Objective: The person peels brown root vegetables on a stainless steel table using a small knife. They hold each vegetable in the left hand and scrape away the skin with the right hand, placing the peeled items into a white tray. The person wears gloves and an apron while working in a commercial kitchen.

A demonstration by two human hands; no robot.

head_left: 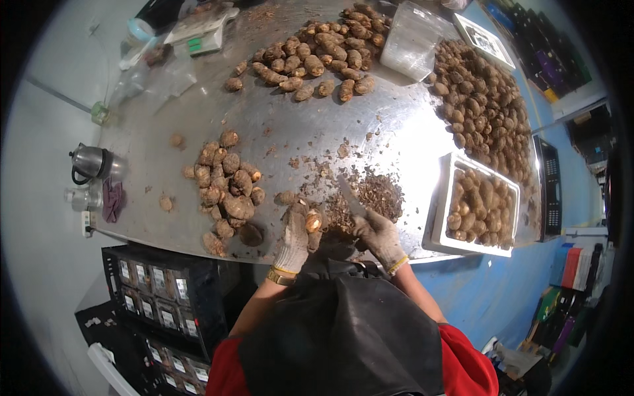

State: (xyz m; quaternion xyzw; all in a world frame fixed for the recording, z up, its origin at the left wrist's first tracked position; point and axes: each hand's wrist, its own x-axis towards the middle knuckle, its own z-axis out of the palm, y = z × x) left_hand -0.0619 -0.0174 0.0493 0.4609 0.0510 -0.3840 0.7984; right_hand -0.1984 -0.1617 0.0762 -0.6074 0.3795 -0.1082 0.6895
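Note:
My left hand [292,241], in a pale knitted glove, is closed around a brown taro [314,221] whose pale cut end faces up. In my right hand [379,237], also gloved, is a knife [351,195] with its blade pointing up and away from me, a little right of the taro. Dark peel scraps [380,191] lie heaped on the metal table [277,145] around and beyond the knife. Just left of my left hand sits a heap of unpeeled taros [228,175].
At the right edge stands a white foam box [437,221] of taros, with a large pile [485,109] beyond it. Another pile [323,49] lies at the far side beside a clear plastic bin [411,43]. A scale [201,32] and a kettle [89,162] are on the left.

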